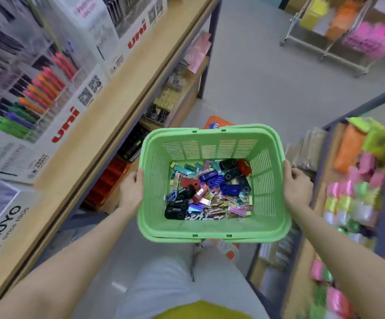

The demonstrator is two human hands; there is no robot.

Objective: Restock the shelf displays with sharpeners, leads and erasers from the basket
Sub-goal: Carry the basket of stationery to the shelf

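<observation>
Nearest, pale trousers (164,284) and two bare forearms reach forward. The left grip (130,192) is clenched on the left end of the green basket (212,231), thumb hooked over the rim. The right grip (296,185) grasps the right end the same way. The basket hangs in the air between them, above the aisle floor (256,88) and touching neither shelf.

Its mouth faces straight up and it sits about level. Its long axis runs across the person, left to right, with the grips on the short ends and the handles folded down along the near and far rims. On its bottom lies a loose heap: chunky blue, black and red sharpeners (230,189) mixed with slim shiny lead cases (196,207). I cannot pick out the erasers for certain.

The left shelf (118,107) carries pen displays (37,95), the right shelf (320,185) bright packs, and a wire rack (338,54) stands far off.

This looks like the carrying step, with nothing stocked yet. Next, the basket likely needs setting down or shifting to one grip, so the other can sort out one kind and find its display, which is not plainly in view.
</observation>
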